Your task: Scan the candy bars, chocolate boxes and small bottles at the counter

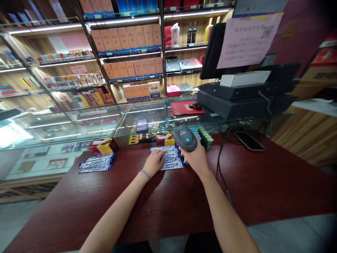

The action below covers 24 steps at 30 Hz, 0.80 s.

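Scanner [184, 136]: clasped in right hand [197, 158] | blue-white packets [173, 159]: partly beneath left hand [154, 163], grip can't be told

txt illegible, pink sheet [243, 47] w/ QR [268, 31], blurry logo [183, 134] on scanner [185, 138]

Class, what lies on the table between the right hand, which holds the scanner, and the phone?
In the head view, black cabling lies between the right hand and the phone; green packs stand just beyond the hand.
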Each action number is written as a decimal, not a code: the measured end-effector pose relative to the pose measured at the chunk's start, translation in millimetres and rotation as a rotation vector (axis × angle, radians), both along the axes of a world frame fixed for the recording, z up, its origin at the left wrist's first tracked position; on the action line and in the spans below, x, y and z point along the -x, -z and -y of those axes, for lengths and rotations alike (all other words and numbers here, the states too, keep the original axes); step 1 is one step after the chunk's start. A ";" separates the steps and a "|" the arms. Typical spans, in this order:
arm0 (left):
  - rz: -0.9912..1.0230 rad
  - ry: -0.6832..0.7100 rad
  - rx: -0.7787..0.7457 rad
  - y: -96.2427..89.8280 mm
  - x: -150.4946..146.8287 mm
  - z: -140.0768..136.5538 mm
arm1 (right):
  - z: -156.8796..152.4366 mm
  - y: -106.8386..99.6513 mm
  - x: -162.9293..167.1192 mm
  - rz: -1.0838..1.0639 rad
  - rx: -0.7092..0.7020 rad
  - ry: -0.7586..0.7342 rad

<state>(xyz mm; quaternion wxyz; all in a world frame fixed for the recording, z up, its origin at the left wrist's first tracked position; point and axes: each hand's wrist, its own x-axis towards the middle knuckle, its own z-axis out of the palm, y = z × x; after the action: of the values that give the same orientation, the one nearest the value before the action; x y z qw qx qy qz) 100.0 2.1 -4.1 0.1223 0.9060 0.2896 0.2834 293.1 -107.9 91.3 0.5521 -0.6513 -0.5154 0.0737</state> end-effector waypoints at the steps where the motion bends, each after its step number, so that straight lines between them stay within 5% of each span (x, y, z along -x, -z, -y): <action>1: 0.004 -0.004 -0.002 -1.0 0.6 0.0 | -0.7 0.8 -0.1 -0.004 0.001 0.005; 8: 0.041 -0.109 -0.058 -18.3 38.2 -3.4 | -6.8 10.2 0.6 0.002 0.020 0.016; 16: 0.013 -0.322 -0.113 -25.8 159.3 -14.6 | -7.9 20.3 22.5 0.011 -0.068 -0.142; 24: -0.097 -0.530 -0.151 -17.3 270.1 -20.3 | -2.0 31.9 68.8 0.014 0.040 -0.347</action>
<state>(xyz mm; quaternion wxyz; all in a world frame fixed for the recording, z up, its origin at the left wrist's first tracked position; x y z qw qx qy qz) -170.0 22.4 13.2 -0.0380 0.8178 0.4999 0.2827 224.2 -105.9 59.4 0.5143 -0.5639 -0.6224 0.1737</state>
